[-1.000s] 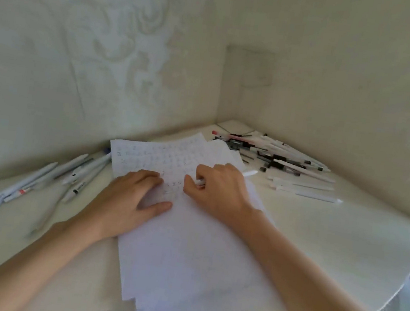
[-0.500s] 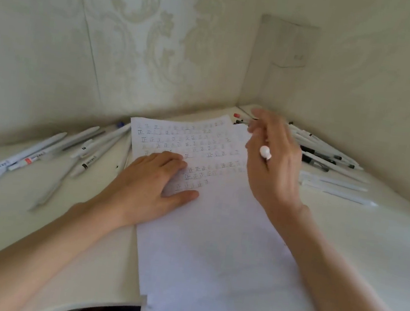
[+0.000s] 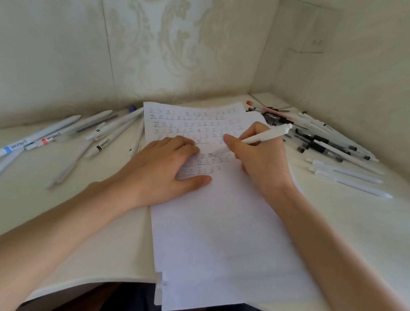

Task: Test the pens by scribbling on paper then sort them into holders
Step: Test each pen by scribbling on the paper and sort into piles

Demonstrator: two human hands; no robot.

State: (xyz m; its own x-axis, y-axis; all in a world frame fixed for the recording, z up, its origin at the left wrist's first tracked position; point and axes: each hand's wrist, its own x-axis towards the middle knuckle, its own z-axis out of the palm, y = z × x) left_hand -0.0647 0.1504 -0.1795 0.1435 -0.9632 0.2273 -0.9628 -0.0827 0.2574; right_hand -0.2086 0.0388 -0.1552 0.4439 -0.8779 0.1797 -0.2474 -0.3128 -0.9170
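Observation:
A white sheet of paper (image 3: 215,229) lies in the middle of the desk, its upper half filled with rows of small written marks. My left hand (image 3: 162,170) lies flat on the sheet, fingers spread over the marks. My right hand (image 3: 263,160) grips a white pen (image 3: 266,136) in a writing hold, its tip down among the marks and its far end pointing up to the right. Several white pens (image 3: 76,135) lie scattered to the left of the paper. A heap of black, white and red pens (image 3: 313,135) sits in the far right corner.
Two pale pens (image 3: 347,178) lie apart on the desk at the right. The desk (image 3: 384,231) fits into a corner between two patterned walls. Its curved front edge runs below the paper, whose lower end hangs over it above my lap.
My right hand, raised over the paper half a second ago, has come down with the pen into a writing grip. The view has shifted slightly. My left hand stays on the sheet.

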